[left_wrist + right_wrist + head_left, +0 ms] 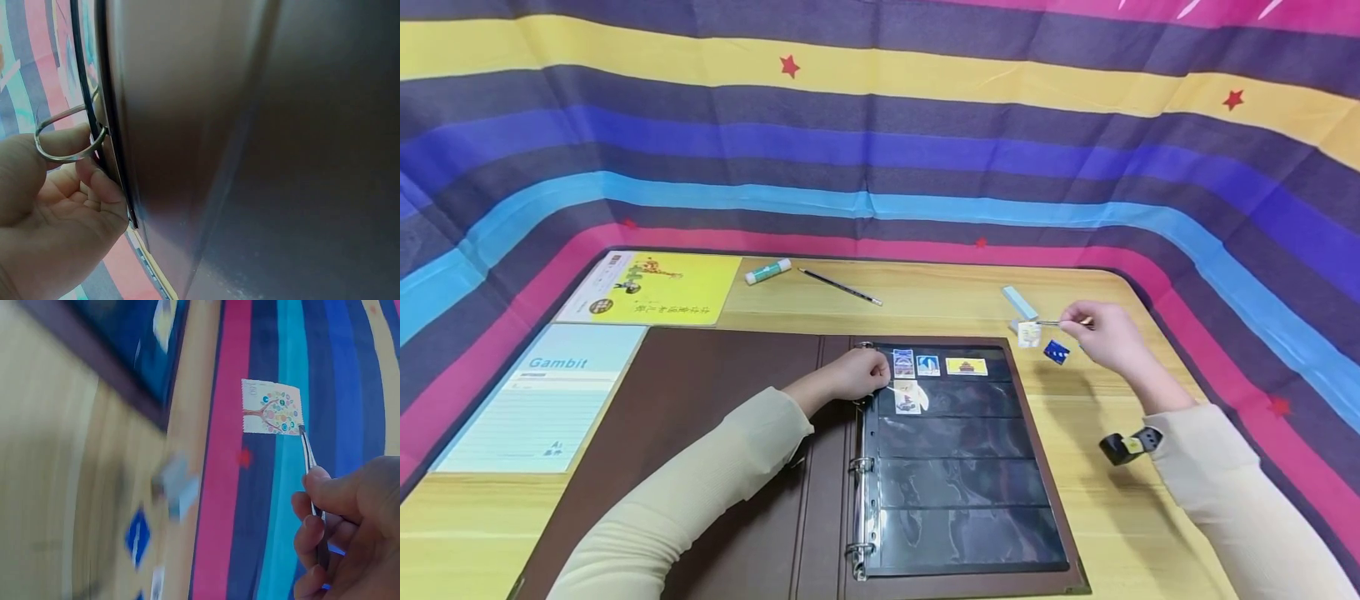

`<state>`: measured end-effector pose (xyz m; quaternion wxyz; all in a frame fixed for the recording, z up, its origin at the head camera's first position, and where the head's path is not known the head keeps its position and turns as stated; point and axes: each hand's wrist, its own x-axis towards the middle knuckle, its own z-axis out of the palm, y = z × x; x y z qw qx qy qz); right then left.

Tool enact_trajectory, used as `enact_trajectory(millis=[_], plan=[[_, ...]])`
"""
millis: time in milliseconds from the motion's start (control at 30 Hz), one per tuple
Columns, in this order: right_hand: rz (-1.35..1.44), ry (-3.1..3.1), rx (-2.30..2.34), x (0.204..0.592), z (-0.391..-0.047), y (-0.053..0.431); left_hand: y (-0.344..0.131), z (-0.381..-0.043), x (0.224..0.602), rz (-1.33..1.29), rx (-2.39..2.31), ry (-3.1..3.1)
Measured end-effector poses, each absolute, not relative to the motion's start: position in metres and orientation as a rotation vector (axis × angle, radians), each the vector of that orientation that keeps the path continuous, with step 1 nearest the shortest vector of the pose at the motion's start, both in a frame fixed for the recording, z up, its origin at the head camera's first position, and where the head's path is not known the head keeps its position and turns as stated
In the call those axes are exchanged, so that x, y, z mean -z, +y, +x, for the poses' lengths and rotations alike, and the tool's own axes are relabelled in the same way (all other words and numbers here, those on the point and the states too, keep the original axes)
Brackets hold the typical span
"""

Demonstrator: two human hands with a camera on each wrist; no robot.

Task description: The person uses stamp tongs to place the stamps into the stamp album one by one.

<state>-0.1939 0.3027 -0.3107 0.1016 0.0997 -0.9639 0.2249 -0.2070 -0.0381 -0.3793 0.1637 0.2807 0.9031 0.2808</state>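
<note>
In the head view an open brown stamp album shows a black pocket page. Three stamps sit in its top row, and one stamp with a pale picture lies in the second row. My left hand has curled fingers at the page's upper left edge, by the top metal ring; the fingertips are partly hidden. My right hand pinches metal tweezers. Their tips grip the corner of a white stamp with a colourful tree, off the table, right of the album.
Below the held stamp lies a blue stamp; a pale blue block is just beyond. A glue stick and pencil lie behind the album. A yellow book and a Gambit pad are at left.
</note>
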Motion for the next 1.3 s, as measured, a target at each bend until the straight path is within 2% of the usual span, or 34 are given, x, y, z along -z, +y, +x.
enact_trajectory(millis=[267,500,967,1300], plan=[[0.395,-2.906,-0.804,0.33,-0.204,0.239,-0.037,-0.207,0.378,0.812,-0.797,2.579],[0.474,-2.943,-0.872,0.356,-0.207,0.21,-0.037,-0.205,0.374,0.803,-0.809,2.572],[0.431,-3.09,-0.859,0.371,-0.195,0.202,-0.037,-0.205,0.374,0.813,-0.802,2.575],[0.567,-3.095,-0.778,0.363,-0.195,0.202,-0.037,-0.206,0.377,0.798,-0.791,2.575]])
